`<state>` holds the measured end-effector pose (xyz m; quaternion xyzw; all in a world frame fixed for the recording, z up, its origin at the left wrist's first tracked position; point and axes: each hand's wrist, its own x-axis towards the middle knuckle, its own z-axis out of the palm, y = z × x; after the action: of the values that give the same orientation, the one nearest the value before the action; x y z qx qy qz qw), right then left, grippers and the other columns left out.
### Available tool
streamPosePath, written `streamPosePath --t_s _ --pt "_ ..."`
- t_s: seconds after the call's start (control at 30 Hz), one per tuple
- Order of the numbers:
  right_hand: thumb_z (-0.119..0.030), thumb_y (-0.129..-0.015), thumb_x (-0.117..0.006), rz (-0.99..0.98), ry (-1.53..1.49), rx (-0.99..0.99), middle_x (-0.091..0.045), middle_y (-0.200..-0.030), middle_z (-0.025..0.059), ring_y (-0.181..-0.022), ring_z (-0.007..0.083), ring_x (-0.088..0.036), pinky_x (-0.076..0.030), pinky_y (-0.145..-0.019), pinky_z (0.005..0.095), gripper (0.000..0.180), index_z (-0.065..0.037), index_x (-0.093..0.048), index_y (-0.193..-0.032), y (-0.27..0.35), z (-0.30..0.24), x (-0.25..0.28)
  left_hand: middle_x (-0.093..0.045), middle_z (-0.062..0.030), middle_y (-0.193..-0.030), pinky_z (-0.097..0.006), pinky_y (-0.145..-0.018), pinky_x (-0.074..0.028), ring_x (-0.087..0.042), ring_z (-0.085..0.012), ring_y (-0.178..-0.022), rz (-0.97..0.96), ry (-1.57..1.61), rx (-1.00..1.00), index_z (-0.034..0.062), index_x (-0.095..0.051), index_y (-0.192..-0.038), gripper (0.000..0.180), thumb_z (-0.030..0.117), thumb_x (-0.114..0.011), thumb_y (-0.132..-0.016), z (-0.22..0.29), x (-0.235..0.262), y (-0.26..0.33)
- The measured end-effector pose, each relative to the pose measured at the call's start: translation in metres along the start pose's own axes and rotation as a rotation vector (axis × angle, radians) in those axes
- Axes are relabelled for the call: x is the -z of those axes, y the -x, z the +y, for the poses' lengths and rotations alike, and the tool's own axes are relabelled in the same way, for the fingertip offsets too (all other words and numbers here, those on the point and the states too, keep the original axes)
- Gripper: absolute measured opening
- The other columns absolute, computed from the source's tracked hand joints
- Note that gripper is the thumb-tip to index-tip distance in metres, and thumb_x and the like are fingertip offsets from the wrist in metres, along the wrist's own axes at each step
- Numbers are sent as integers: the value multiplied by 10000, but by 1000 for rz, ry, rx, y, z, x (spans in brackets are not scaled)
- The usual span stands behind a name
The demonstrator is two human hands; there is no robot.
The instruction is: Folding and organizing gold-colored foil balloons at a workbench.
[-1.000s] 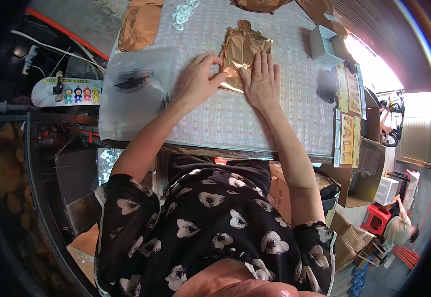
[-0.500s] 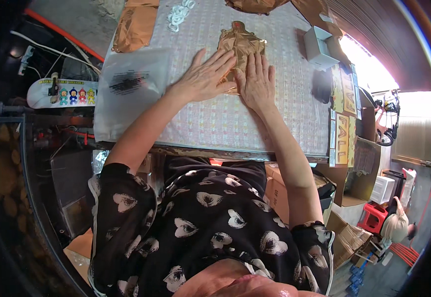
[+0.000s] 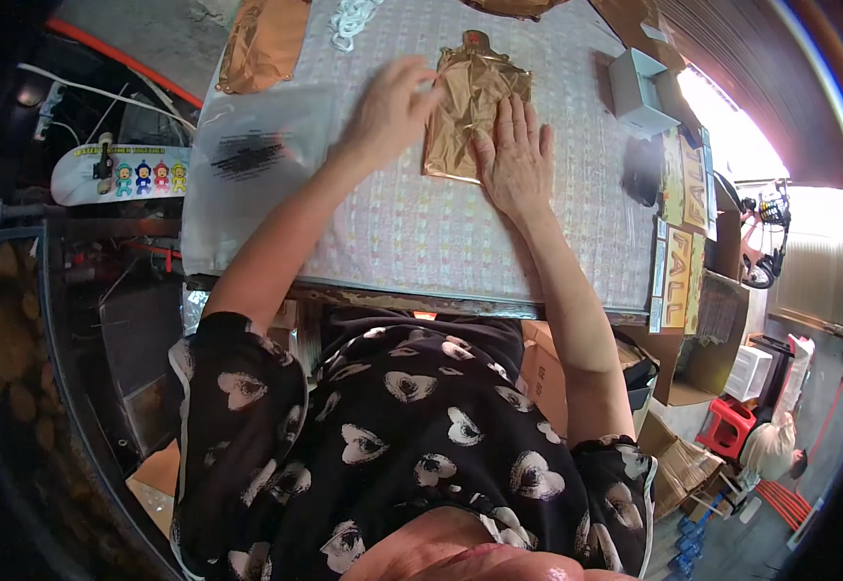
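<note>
A flat gold piece of foil, like a deflated foil balloon (image 3: 455, 121), lies on the patterned tablecloth with its narrow tab toward the far side. On its right half my right hand (image 3: 518, 169) rests palm down, fingers stretched out and slightly apart. My left hand (image 3: 392, 108) is beside the foil's left edge, a little blurred, its fingers partly bent and apart with nothing seen in them. Whether it touches the foil I cannot tell. A clear plastic bag (image 3: 247, 198) with a dark printed patch lies left of my left forearm.
More copper-coloured foil (image 3: 265, 44) lies at the far left, near a bunch of white cord (image 3: 349, 24). An open white box (image 3: 641, 92) stands at the right, with a dark object (image 3: 642, 169) nearer me. Yellow printed boxes (image 3: 678, 276) line the right edge.
My left hand has come off the foil and moved left and away from me, uncovering its left side. My right hand stays flat on the foil.
</note>
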<state>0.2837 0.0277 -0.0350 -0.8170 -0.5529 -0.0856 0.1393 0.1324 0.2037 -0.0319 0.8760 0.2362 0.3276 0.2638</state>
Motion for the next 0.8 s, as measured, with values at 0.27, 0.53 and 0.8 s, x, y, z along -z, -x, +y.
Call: streamPosePath --t_s 0.27,0.53,0.8 --pt "-488 -1080 -381 25 -30 -15 -350 -1640 170 -1536 336 -275 -208 -1230 554 693 -12 -336 -1582 1 5 -1 -672 -142 -1222 -416 -1011 -470 -604 -308 -1188 16 -281 259 100 -814 -763 428 522 -779 -828 -5 -23 -52" --pt "-493 -1080 -368 33 -19 19 -356 -1641 161 -1530 332 -296 -208 -1227 557 683 -29 -349 -1581 -2 -2 1 -751 -130 -804 -434 -760 -574 -737 -325 -785 -18 -41 348 81 -798 -792 628 697 -804 -670 -49 -37 -67" --pt "-502 -1072 -383 12 10 9 -367 -1633 172 -1527 335 -307 -197 -1229 569 676 -47 -379 -1572 0 -1 3 -604 -169 -1397 -380 -1040 -477 -599 -306 -1259 -51 -64 288 58 -800 -1059 437 441 -801 -850 -16 -21 -52"
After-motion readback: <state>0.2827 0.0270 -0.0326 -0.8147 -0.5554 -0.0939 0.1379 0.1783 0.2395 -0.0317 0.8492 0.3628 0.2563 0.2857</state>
